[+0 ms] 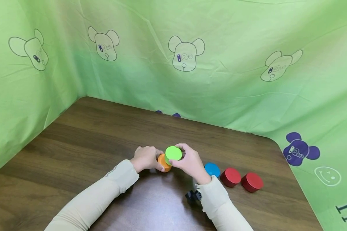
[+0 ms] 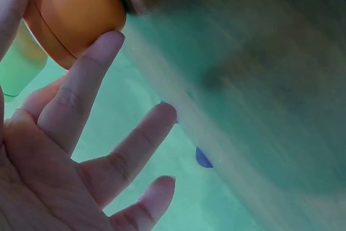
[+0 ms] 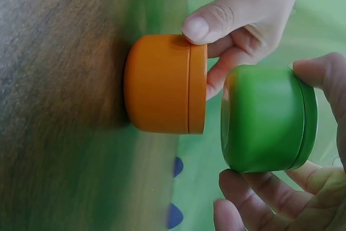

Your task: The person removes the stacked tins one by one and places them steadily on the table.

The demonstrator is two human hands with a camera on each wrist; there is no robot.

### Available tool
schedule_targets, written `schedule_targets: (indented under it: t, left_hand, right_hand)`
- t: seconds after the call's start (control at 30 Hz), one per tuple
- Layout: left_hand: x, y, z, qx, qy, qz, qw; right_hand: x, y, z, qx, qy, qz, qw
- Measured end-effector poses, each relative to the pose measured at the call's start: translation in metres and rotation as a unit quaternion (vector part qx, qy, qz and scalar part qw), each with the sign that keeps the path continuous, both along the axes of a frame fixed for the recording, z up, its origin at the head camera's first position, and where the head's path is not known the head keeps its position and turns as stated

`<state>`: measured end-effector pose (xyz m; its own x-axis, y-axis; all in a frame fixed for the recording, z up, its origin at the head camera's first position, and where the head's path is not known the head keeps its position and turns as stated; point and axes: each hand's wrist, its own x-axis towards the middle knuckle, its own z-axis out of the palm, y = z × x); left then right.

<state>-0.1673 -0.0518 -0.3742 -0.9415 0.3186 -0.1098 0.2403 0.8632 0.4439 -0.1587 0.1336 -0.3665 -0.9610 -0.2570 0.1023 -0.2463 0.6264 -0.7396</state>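
- At the left, the left hand (image 1: 146,157) pinched the orange tin (image 3: 162,85) by its sides between thumb and finger; its outer fingers were spread clear of the tin.
- The orange tin stood on the brown table (image 1: 75,144), just to the right of that hand's palm.
- Next, the green tin (image 1: 173,154) was just above the orange one, off its centre, with a narrow gap between them; from the head view it hid part of the orange tin.
- The right hand (image 1: 190,162) gripped the green tin between thumb and fingers.
- A black object (image 1: 192,196) lay beside the right sleeve (image 1: 217,195), partly hidden by it.
- The blue tin (image 1: 212,169) was partly covered by the right wrist.
- Farther right stood two red tins (image 1: 230,177), near each other.
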Motion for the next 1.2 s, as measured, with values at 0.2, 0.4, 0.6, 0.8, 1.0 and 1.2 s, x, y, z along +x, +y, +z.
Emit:
schedule_targets:
  t: [0.2, 0.4, 0.6, 0.8, 1.0, 1.2]
  left_hand:
    - [0.000, 0.000, -0.001, 0.001, -0.003, 0.003, 1.0000]
    - [-0.001, 0.001, 0.000, -0.013, -0.008, 0.008, 0.9999]
    - [-0.001, 0.001, -0.002, -0.018, -0.009, 0.015, 0.9997]
    - [-0.002, 0.002, 0.000, -0.022, -0.012, 0.017, 0.9996]
    - [-0.002, 0.002, 0.001, -0.019, -0.021, 0.020, 0.9994]
    - [-0.001, 0.003, 0.001, -0.017, -0.025, 0.020, 0.9993]
  right_hand:
    - [0.001, 0.003, 0.001, -0.016, -0.001, -0.001, 1.000]
    - [0.004, 0.012, -0.001, -0.018, 0.003, -0.024, 1.000]
    - [0.008, 0.020, -0.001, -0.023, 0.004, -0.038, 0.999]
    - [0.010, 0.030, 0.000, -0.014, 0.013, -0.057, 0.998]
    - [0.010, 0.046, 0.003, 0.001, 0.023, -0.074, 0.997]
    - [0.013, 0.062, 0.008, 0.011, 0.022, -0.096, 0.995]
